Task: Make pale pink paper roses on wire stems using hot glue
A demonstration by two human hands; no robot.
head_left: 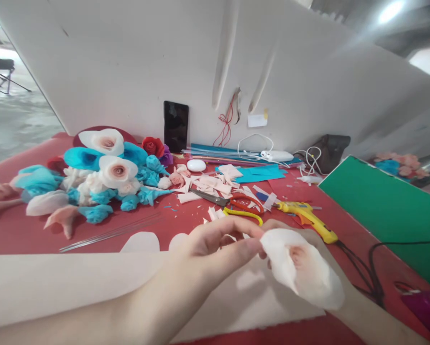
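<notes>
A white paper flower (pixel 315 273) with a pale pink centre is held up at the lower right. The thumb and fingers of my left hand (pixel 222 254) pinch the edge of one of its petals. Behind the bloom, my right hand (pixel 304 235) is mostly covered; it appears to grip the flower from below, though its fingers are largely hidden. Under both hands lies a sheet of whitish paper (pixel 74 282). Cut white petal pieces (pixel 143 242) rest at that sheet's far edge.
Red-and-yellow scissors (pixel 241 206) lie among paper scraps (pixel 215 184). A yellow glue gun (pixel 308 218) is to the right, its cable running beside a green board (pixel 383 220). Blue, white and pink flowers (pixel 99 196) pile up at left. A phone (pixel 176 125) leans on the wall.
</notes>
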